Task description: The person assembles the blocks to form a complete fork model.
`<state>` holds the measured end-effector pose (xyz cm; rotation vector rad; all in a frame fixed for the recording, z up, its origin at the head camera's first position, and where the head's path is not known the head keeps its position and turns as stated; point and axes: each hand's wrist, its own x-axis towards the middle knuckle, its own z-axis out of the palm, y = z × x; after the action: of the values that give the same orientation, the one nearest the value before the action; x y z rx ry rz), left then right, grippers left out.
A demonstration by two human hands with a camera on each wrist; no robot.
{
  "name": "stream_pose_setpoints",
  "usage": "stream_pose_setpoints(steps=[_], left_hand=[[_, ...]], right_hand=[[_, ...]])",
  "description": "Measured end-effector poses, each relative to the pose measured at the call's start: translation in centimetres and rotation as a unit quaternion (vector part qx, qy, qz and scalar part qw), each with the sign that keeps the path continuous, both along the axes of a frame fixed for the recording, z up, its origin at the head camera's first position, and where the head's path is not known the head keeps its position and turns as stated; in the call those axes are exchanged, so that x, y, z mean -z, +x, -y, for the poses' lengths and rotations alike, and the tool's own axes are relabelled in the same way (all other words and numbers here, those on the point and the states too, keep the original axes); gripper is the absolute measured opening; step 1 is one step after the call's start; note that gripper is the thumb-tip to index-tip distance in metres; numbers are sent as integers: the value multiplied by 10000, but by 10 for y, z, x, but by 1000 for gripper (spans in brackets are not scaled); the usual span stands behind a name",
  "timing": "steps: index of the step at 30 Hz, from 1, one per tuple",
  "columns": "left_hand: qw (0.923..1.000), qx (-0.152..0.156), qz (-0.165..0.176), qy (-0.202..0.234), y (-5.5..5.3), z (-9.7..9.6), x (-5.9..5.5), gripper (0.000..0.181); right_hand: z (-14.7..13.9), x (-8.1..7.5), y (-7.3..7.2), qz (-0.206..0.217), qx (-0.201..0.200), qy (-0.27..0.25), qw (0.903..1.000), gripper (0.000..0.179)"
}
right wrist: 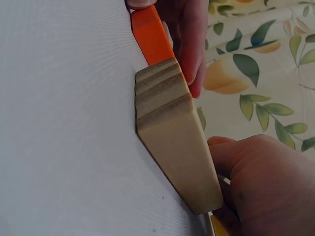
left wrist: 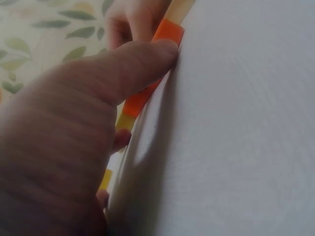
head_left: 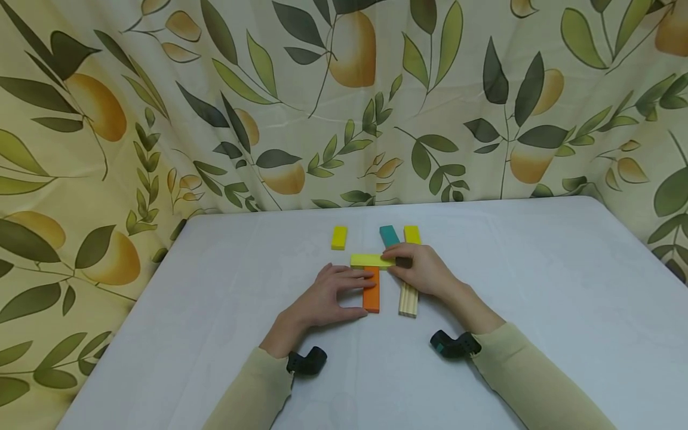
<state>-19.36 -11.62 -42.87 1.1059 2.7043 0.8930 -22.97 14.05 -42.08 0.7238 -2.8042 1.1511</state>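
A yellow-green block (head_left: 364, 261) lies crosswise at the far end of an orange block (head_left: 372, 297), which points toward me; together they form a T. My left hand (head_left: 335, 292) holds the orange block, its thumb at the near end and fingertips over the far part. The left wrist view shows that thumb (left wrist: 142, 61) against the orange side. With thumb and forefinger, my right hand (head_left: 424, 269) pinches the right end of the yellow-green block. Under that hand a plain wooden block (head_left: 408, 301) with striped grain sticks out toward me; its far end is hidden.
Beyond the hands lie a teal block (head_left: 389, 236), tilted, and a yellow block (head_left: 412, 233), partly covered by the right hand. Another yellow block (head_left: 339, 237) lies farther left. A white cloth covers the table (head_left: 537, 269); a leaf-patterned curtain (head_left: 301, 131) hangs behind.
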Motion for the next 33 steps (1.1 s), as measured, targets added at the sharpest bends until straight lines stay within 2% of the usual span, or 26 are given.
stream_pose_setpoints(steps=[33], left_hand=[[9999,-105,96,-81,2,-1,-2,52]], right_hand=[[1,-2,0,131,28,54,9999,28]])
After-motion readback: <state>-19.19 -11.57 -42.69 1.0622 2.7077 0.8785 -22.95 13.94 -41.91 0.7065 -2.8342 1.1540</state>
